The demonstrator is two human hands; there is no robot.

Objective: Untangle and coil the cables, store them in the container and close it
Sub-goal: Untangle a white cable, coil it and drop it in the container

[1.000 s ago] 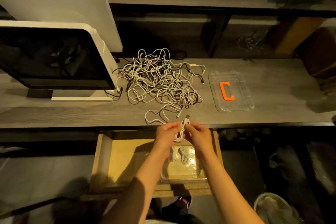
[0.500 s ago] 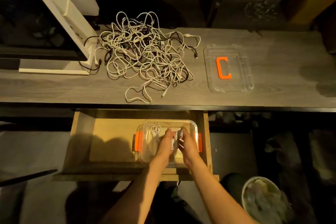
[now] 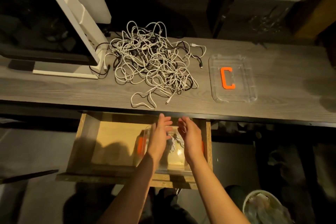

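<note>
The desk (image 3: 54, 89) carries a monitor (image 3: 45, 23), a tangled cable pile (image 3: 152, 63) and a clear lid (image 3: 232, 78) with an orange handle. Below, the open drawer (image 3: 112, 138) holds the container (image 3: 174, 158) with coiled cables (image 3: 174, 142). Above it, the left hand (image 3: 160, 136) and right hand (image 3: 190, 136) hover, fingers loosely apart, holding nothing.

both bare forearms reach forward side by side. the left hand (image 3: 160, 136) is empty, fingers straight and slightly spread, palm turned inward. the right hand (image 3: 190, 135) mirrors it, fingers relaxed and loosely extended, palm facing the left. the two hands are near each other, not touching.
</note>
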